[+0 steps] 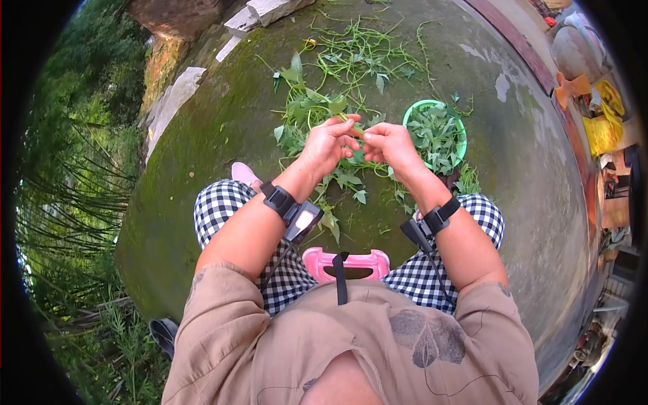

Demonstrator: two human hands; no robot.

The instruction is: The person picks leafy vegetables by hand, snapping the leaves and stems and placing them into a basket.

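Above the pile of leafy stems on the ground, my left hand (pixel 329 144) pinches a green stem (pixel 351 123) between thumb and fingers. Close beside it on the right, my right hand (pixel 391 144) holds the same stem's lower end at its fingertips. Leaves on the stem point up and to the left. Long vines (pixel 358 57) and leafy greens (pixel 297 111) lie beyond and under my hands. Just right of my right hand stands a green basket (pixel 463 143) filled with picked leaves (pixel 434 135).
A pink plastic stool (pixel 317 262) is between my knees. Pale stone slabs (pixel 177 101) edge the mossy ground at the left, with dense plants beyond. A yellow bag (pixel 603 131) and other clutter lie at the far right, past a low ledge.
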